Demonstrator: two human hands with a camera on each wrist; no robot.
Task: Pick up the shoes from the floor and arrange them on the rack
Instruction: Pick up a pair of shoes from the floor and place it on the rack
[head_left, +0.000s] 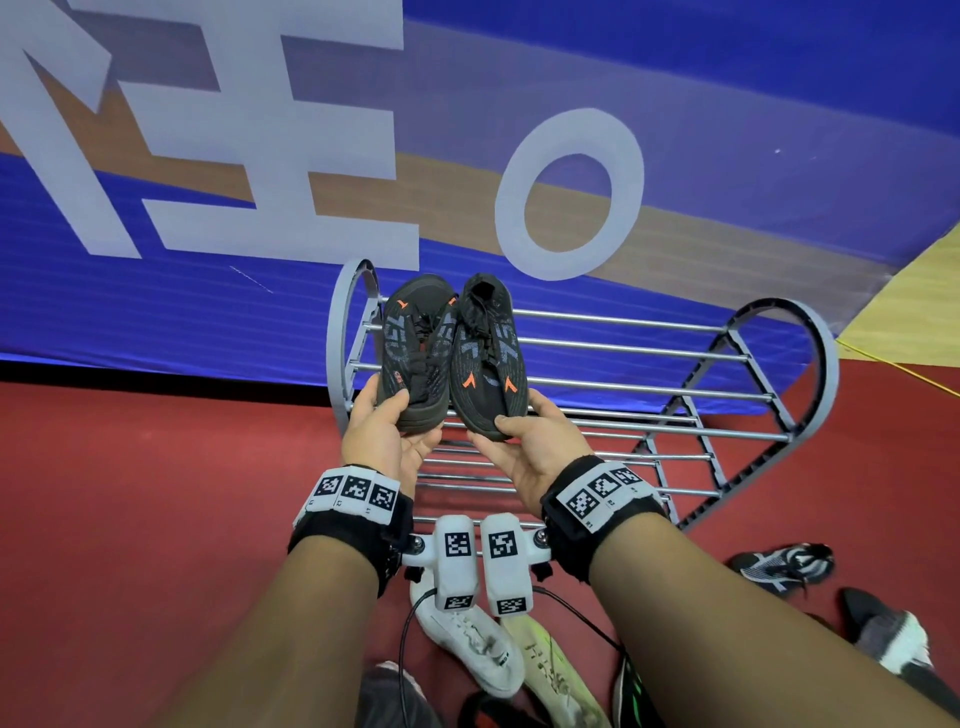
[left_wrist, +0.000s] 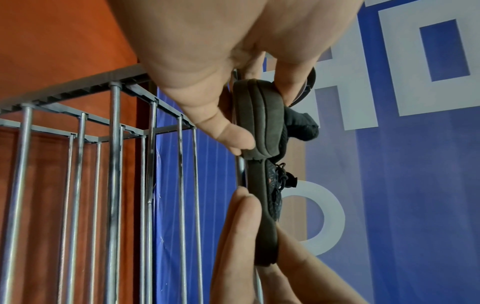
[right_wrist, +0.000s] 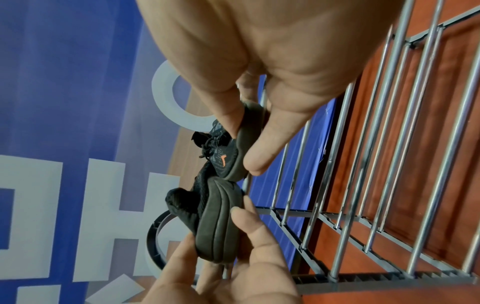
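Note:
Two black knit shoes with orange marks lie side by side over the left end of the grey rack's (head_left: 675, 384) top tier. My left hand (head_left: 388, 415) grips the near end of the left shoe (head_left: 415, 348), thumb on top and fingers under the sole. In the same way my right hand (head_left: 519, 423) grips the near end of the right shoe (head_left: 488, 358). The left wrist view shows the left shoe's sole (left_wrist: 255, 115) pinched close to a rod. The right shoe (right_wrist: 228, 158) appears pinched in the right wrist view. Whether the soles touch the rods I cannot tell.
A blue banner (head_left: 208, 312) hangs right behind the rack. On the red floor near my arms lie a white shoe (head_left: 467, 639), a pale yellow-green shoe (head_left: 556, 675), a black-and-white shoe (head_left: 784, 566) and a grey-black shoe (head_left: 883, 634). The rack's rods to the right are bare.

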